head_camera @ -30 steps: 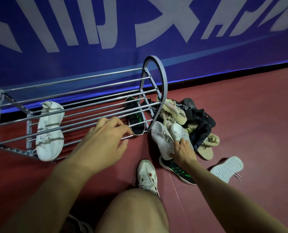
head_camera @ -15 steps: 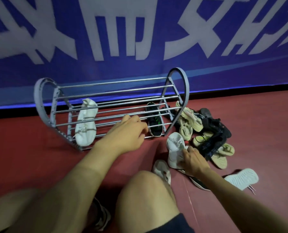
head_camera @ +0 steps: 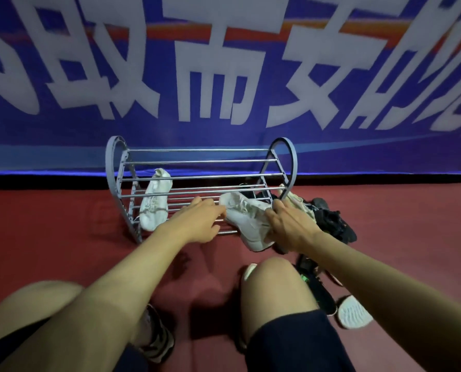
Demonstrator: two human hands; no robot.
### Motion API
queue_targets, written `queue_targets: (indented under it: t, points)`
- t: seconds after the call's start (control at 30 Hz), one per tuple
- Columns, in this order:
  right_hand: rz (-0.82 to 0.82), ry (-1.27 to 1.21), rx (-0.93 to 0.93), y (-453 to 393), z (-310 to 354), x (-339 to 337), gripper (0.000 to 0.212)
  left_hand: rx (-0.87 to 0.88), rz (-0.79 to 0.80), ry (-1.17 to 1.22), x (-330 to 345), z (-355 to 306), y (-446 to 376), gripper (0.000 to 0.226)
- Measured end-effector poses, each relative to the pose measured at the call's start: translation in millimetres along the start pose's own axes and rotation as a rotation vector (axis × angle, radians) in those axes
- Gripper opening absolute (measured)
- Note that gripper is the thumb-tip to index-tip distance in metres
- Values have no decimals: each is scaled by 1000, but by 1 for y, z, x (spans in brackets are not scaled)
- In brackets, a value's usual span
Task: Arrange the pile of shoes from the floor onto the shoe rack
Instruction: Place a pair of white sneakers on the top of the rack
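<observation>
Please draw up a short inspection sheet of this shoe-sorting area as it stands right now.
Surface: red floor, shoes scattered at the right.
Job's things: grey shoe rack against the banner; one white sneaker on its lower bars; second white shoe held over the rack's front.
Clutter: pile of dark and beige shoes beside the rack's right end; black-and-green sneaker and an upturned white sole nearer.
Grips: left hand on the front bars; right hand holds the second shoe.
Cables: nothing seen.
Surroundings: blue banner, white lettering.
</observation>
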State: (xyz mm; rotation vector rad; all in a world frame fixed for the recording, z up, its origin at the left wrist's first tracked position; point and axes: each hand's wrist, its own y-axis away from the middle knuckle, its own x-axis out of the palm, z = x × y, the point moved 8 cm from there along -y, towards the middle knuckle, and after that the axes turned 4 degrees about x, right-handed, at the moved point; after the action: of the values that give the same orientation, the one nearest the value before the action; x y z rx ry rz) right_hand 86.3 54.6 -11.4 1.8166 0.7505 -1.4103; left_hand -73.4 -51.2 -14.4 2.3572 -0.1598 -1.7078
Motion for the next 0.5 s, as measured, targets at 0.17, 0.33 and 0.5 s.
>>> queue_targets:
  t: [0.17, 0.33, 0.5]
  points:
    - [-87, 65, -80, 11, 32, -49, 49, 2, -60, 65, -11, 12, 25, 55]
    - [-284, 108, -134, 21, 62, -90, 38, 16, -88, 139, -21, 19, 33, 65]
    - [-341, 166, -35, -4, 63, -104, 46, -17, -165, 177, -35, 26, 36, 65]
